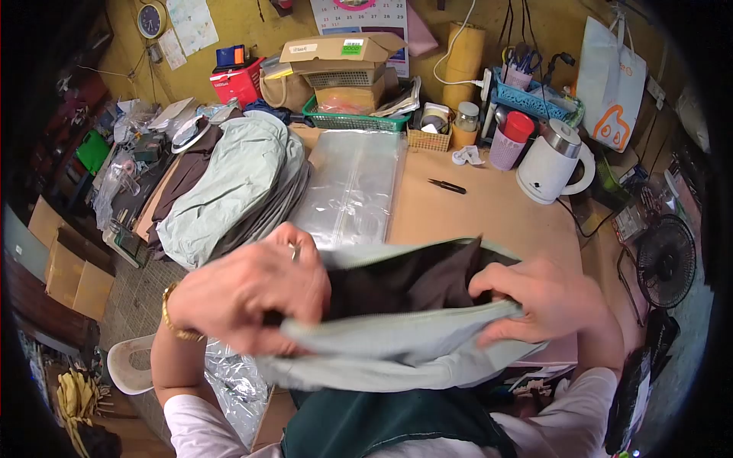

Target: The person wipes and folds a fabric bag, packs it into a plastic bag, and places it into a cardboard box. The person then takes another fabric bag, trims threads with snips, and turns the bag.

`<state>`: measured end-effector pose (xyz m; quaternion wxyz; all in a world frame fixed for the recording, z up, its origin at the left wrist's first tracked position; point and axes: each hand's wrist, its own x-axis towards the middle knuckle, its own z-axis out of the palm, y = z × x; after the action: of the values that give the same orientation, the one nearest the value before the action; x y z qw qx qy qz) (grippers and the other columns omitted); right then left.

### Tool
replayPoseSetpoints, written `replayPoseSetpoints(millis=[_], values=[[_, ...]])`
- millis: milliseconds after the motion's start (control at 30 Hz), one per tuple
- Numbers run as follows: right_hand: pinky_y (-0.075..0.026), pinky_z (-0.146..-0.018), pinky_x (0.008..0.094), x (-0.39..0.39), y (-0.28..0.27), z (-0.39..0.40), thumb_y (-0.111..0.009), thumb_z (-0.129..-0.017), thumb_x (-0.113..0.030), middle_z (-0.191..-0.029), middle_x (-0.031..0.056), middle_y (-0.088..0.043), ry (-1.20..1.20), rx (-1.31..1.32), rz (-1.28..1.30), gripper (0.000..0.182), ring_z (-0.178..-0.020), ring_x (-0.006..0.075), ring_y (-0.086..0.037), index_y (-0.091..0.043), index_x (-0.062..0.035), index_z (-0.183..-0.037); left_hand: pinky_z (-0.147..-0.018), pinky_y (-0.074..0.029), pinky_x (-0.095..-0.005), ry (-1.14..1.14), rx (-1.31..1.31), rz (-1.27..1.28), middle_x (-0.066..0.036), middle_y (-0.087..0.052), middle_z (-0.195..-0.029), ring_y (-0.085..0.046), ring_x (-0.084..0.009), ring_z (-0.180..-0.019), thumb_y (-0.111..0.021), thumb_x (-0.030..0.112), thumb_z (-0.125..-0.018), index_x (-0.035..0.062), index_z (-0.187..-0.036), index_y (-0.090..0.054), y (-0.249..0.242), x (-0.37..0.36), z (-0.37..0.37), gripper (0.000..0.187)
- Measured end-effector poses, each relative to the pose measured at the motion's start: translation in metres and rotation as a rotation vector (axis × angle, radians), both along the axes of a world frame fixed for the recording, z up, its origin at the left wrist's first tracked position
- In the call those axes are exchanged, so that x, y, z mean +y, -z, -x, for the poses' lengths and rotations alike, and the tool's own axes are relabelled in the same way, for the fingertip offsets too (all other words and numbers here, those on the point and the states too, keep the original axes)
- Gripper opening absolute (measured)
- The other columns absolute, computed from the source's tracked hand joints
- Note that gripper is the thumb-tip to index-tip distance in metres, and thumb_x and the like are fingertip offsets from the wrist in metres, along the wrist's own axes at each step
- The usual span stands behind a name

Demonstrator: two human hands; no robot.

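Note:
Both my hands hold a pale grey-green fabric bag [412, 343] by its opening, above the near edge of the table. The mouth of the bag gapes wide and shows a dark brown lining [412, 278]. On the left end of the opening, my left hand [259, 290] is closed over the edge and somewhat blurred. At the other end, my right hand [538, 298] pinches the rim, thumb outside and fingers inside. Behind the bag lies a stack of flat clear plastic sleeves [351, 183]. Left of those, a pile of similar grey-green fabric pieces [237, 175] is heaped.
A small black snipper [447, 186] lies on the brown tabletop [427, 217]. A white kettle [546, 164] and a pink cup [508, 145] stand at the right rear. Along the back is a green basket [355, 120] with boxes. A black fan [666, 259] is far right.

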<state>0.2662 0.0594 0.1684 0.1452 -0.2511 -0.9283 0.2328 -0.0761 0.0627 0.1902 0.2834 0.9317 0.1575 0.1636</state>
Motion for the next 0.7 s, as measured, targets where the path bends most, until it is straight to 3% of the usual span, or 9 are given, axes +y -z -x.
replayPoseSetpoints(millis=[100, 200, 300, 367, 433, 500, 600, 633, 700], values=[[-0.049, -0.062, 0.0339, -0.029, -0.001, -0.007, -0.071, -0.079, -0.023, -0.068, 0.0011, -0.054, -0.015, -0.003, -0.744, 0.019, -0.06, 0.0114, -0.054, -0.067, -0.0096, -0.091, -0.099, -0.026, -0.05, 0.131, -0.026, 0.15, 0.002, -0.06, -0.072, -0.061, -0.0207, -0.076, -0.079, 0.026, -0.079, 0.0137, -0.07, -0.061, -0.015, -0.011, 0.004, 0.025], [-0.049, -0.075, 0.0411, -0.026, -0.006, -0.016, -0.067, -0.083, -0.023, -0.072, 0.0039, -0.059, -0.192, -0.268, -0.219, 0.019, -0.065, 0.0179, -0.059, -0.068, -0.0074, -0.094, -0.102, -0.024, -0.0528, -0.16, 0.366, -0.043, 0.002, -0.061, -0.074, -0.065, -0.0196, -0.084, -0.08, 0.031, -0.079, 0.0141, -0.074, -0.062, -0.021, -0.013, 0.017, 0.025], [-0.043, -0.091, 0.0471, 0.009, 0.018, -0.03, -0.066, -0.084, -0.03, -0.085, 0.0093, -0.065, -0.554, -0.141, 0.266, 0.027, -0.074, 0.0262, -0.062, -0.068, -0.0046, -0.095, -0.103, -0.023, -0.0532, 0.109, 0.439, 0.028, 0.002, -0.062, -0.076, -0.065, -0.0223, -0.086, -0.077, 0.029, -0.082, 0.0135, -0.076, -0.063, -0.02, -0.009, 0.01, 0.022], [-0.042, -0.092, 0.0503, 0.031, 0.0, -0.033, -0.066, -0.085, -0.036, -0.104, 0.013, -0.067, -0.161, -0.649, 0.449, 0.035, -0.087, 0.0304, -0.064, -0.067, -0.0025, -0.096, -0.106, -0.021, -0.0553, 0.132, 0.452, 0.023, 0.0, -0.063, -0.079, -0.063, -0.0254, -0.095, -0.076, 0.026, -0.081, 0.0128, -0.083, -0.063, -0.014, -0.021, 0.0, 0.018], [-0.047, -0.083, 0.0503, 0.039, -0.027, -0.024, -0.065, -0.085, -0.042, -0.112, 0.0136, -0.065, 0.164, -0.408, -0.447, 0.042, -0.091, 0.0293, -0.063, -0.066, -0.003, -0.1, -0.088, -0.039, -0.0591, -0.67, 0.747, -0.647, -0.008, -0.061, -0.084, -0.061, -0.0251, -0.083, -0.068, 0.018, -0.081, 0.0114, -0.086, -0.054, -0.019, -0.036, -0.016, 0.016], [-0.048, -0.081, 0.0509, 0.04, -0.053, 0.001, -0.065, -0.085, -0.041, -0.114, 0.0134, -0.065, 0.402, -0.563, -0.743, 0.042, -0.093, 0.0289, -0.063, -0.065, -0.0034, -0.103, -0.076, -0.045, -0.0402, -0.921, 0.476, -1.35, -0.009, -0.061, -0.085, -0.061, -0.0276, -0.074, -0.067, 0.018, -0.077, 0.0129, -0.094, -0.057, -0.028, -0.012, -0.012, 0.02], [-0.05, -0.08, 0.0467, 0.027, -0.047, 0.012, -0.063, -0.087, -0.039, -0.108, 0.0134, -0.067, 0.32, -0.749, -0.539, 0.041, -0.093, 0.028, -0.064, -0.065, -0.0027, -0.105, -0.082, -0.045, -0.0456, -0.234, 0.675, -0.373, -0.004, -0.064, -0.086, -0.064, -0.0254, -0.081, -0.066, 0.018, -0.081, 0.0135, -0.097, -0.06, 0.001, -0.005, -0.006, 0.019], [-0.052, -0.077, 0.0419, 0.024, -0.042, 0.012, -0.062, -0.09, -0.041, -0.103, 0.0138, -0.068, 0.153, -0.681, -0.344, 0.042, -0.092, 0.027, -0.065, -0.065, -0.0018, -0.104, -0.088, -0.044, -0.0514, -0.246, 1.173, -0.071, -0.005, -0.065, -0.09, -0.064, -0.024, -0.089, -0.064, 0.016, -0.083, 0.0124, -0.105, -0.061, 0.004, -0.004, -0.027, 0.023], [-0.053, -0.075, 0.0372, 0.039, -0.043, 0.006, -0.06, -0.092, -0.043, -0.099, 0.0141, -0.069, -0.016, -0.614, -0.159, 0.044, -0.091, 0.0261, -0.066, -0.065, -0.0008, -0.104, -0.089, -0.047, -0.0489, -0.633, 1.179, -0.722, -0.007, -0.065, -0.089, -0.065, -0.025, -0.084, -0.06, 0.013, -0.085, 0.012, -0.108, -0.062, 0.004, 0.001, -0.018, 0.023]])
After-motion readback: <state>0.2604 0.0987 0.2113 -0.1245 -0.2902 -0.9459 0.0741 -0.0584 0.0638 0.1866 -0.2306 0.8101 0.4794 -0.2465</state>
